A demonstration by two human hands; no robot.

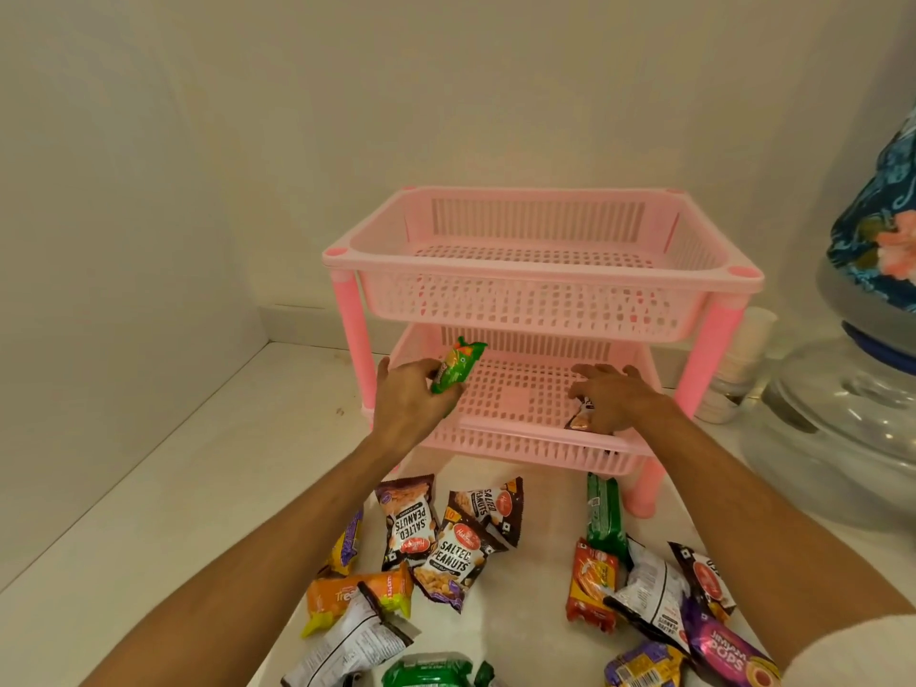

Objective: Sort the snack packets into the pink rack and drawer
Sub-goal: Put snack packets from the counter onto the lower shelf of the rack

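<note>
2 tiers make up the pink rack (540, 270): top basket bare, lower one under both hands. Left hand (406, 404) grips a green packet (453, 366); right hand (612, 401) presses a dark packet (581, 419) flat. Loose packets (436, 538) lie on the table (148, 513) at 6 o'clock.

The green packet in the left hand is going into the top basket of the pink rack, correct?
Not quite. The head view shows the left hand holding the green packet at the bottom basket of the pink rack, under the top basket.

Dark packet (581, 418) under the right hand (612, 399) — mostly hidden, label unreadable.
</note>
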